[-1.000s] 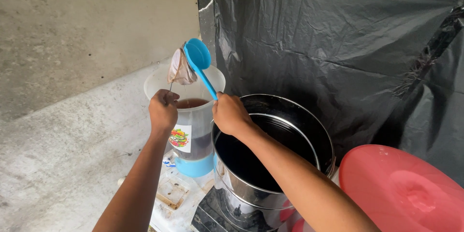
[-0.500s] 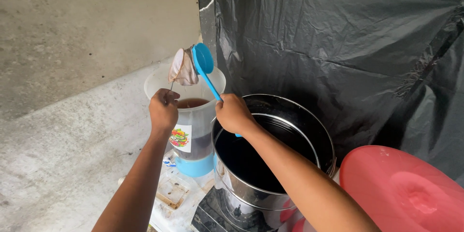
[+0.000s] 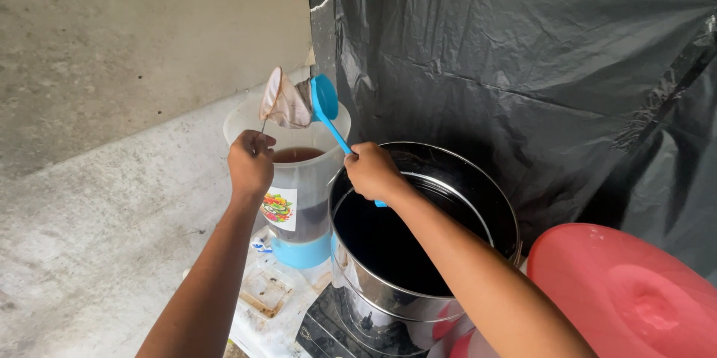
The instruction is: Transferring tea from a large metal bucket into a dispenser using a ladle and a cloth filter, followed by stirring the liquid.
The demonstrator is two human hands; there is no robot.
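Note:
My left hand (image 3: 250,164) grips the thin wire handle of a cloth strainer (image 3: 285,103), held up and tilted above a clear plastic jug (image 3: 299,201) with brown liquid inside and a blue base. My right hand (image 3: 373,171) holds the handle of a blue plastic ladle (image 3: 326,100); its bowl is tipped against the mouth of the strainer. Below my right forearm stands a large steel pot (image 3: 426,231) filled with dark liquid.
A red plastic lid or basin (image 3: 635,298) lies at the lower right. Black plastic sheeting (image 3: 523,52) hangs behind the pot. A concrete wall and ledge (image 3: 112,179) are on the left. A small stained tray (image 3: 265,291) rests under the jug.
The ladle's bowl has swung upright and closer against the strainer, and my right hand has shifted slightly right over the pot's rim. My left hand has kept its place.

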